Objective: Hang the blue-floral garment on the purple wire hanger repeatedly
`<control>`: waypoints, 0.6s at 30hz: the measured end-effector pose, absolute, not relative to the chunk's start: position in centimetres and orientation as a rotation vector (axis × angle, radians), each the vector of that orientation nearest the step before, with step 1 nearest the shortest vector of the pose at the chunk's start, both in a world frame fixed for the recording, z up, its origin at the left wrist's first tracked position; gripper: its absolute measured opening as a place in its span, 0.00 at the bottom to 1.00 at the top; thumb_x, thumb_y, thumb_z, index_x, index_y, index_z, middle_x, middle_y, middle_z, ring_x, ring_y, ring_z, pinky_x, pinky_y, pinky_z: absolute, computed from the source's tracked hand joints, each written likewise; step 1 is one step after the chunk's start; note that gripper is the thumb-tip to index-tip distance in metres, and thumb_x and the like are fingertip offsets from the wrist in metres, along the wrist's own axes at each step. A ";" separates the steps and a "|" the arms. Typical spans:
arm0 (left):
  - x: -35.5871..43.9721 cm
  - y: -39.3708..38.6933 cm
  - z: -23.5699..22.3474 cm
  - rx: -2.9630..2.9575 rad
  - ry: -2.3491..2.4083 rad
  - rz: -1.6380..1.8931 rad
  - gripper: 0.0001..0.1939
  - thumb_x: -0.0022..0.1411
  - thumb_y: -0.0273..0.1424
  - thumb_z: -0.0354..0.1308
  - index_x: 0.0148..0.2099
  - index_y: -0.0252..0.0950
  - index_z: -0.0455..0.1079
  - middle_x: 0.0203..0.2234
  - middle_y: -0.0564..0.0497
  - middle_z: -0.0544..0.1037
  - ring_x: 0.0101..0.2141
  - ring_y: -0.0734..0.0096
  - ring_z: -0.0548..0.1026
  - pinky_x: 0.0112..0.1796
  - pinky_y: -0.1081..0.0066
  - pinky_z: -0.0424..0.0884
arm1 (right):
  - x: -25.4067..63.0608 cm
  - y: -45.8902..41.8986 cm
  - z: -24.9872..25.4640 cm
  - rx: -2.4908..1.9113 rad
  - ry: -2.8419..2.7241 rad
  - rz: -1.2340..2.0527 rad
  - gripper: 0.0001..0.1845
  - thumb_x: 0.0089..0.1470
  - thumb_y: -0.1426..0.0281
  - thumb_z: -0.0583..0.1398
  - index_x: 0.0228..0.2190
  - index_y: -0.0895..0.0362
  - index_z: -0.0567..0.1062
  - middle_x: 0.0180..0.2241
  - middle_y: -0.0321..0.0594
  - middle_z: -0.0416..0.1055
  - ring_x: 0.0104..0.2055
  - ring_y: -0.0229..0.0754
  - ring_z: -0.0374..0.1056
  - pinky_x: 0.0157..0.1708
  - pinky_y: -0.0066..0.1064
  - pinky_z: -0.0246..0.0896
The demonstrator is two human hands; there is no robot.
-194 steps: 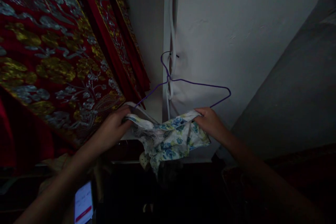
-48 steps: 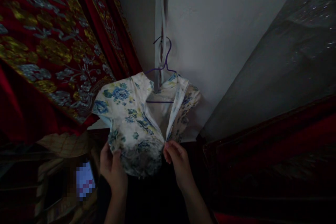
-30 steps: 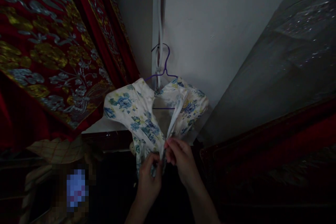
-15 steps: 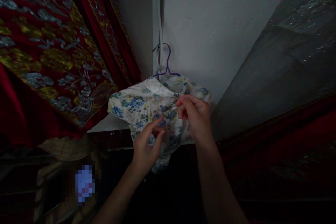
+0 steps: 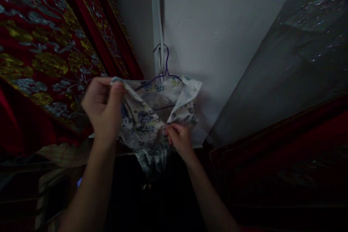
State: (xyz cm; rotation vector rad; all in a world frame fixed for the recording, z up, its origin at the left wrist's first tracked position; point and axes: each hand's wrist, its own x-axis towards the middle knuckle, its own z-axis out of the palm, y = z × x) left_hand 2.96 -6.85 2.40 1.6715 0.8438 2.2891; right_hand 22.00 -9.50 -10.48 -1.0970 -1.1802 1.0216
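A white shirt (image 5: pixel 146 119) with blue and yellow flowers hangs on a thin purple clothes hanger (image 5: pixel 167 63) against the wall. Its neck is spread wide, and part of the hanger's bar shows inside. Up at the left, my left hand (image 5: pixel 104 103) pinches the shirt's edge between thumb and fingers and pulls it outward. My right hand (image 5: pixel 179 137) is closed on the front opening, below the point where the two edges meet. The small spot under the right fingertips is too dark to make out.
A red cloth (image 5: pixel 54 54) with gold and silver embroidery hangs at the left. White straps (image 5: pixel 160 18) run down the wall (image 5: pixel 212 43) to the hanger's hook. Shiny clear plastic sheeting (image 5: pixel 285 61) slants across the right, above dark red material (image 5: pixel 299 141).
My left hand has moved up and left and taken hold of the shirt's edge. My right hand has dropped to the front opening. The shirt's neck has been pulled open.
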 end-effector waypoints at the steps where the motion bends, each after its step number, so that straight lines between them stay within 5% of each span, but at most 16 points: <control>1: 1.1 -6.3 1.8 1.444 0.797 2.321 0.05 0.64 0.27 0.62 0.35 0.35 0.69 0.25 0.58 0.72 0.27 0.79 0.70 0.34 0.78 0.68 | 21.6 -10.4 -11.5 -1.080 -1.155 1.080 0.20 0.51 0.56 0.60 0.17 0.55 0.69 0.10 0.29 0.58 0.13 0.32 0.52 0.16 0.26 0.43; 5: -3.7 -6.0 -4.1 0.590 0.678 2.028 0.13 0.69 0.26 0.47 0.32 0.36 0.67 0.23 0.54 0.74 0.31 0.74 0.75 0.43 0.73 0.72 | 19.5 -14.1 -14.1 -1.027 -1.096 1.242 0.20 0.50 0.56 0.60 0.15 0.55 0.67 0.10 0.30 0.57 0.12 0.30 0.50 0.15 0.25 0.41; 11: -0.1 -10.3 -15.7 0.007 0.818 1.743 0.16 0.69 0.25 0.47 0.29 0.35 0.69 0.25 0.50 0.77 0.36 0.69 0.79 0.47 0.67 0.73 | 18.3 -16.7 -15.4 -1.069 -1.183 1.411 0.19 0.48 0.56 0.60 0.16 0.56 0.68 0.12 0.30 0.59 0.12 0.30 0.52 0.16 0.24 0.43; 18: 4.4 -13.8 -11.6 0.513 0.513 1.788 0.06 0.57 0.33 0.62 0.32 0.36 0.69 0.31 0.50 0.74 0.37 0.66 0.75 0.41 0.70 0.72 | 20.4 -17.3 -16.3 -1.165 -1.229 1.316 0.27 0.53 0.46 0.61 0.20 0.56 0.71 0.16 0.34 0.63 0.19 0.35 0.59 0.22 0.28 0.53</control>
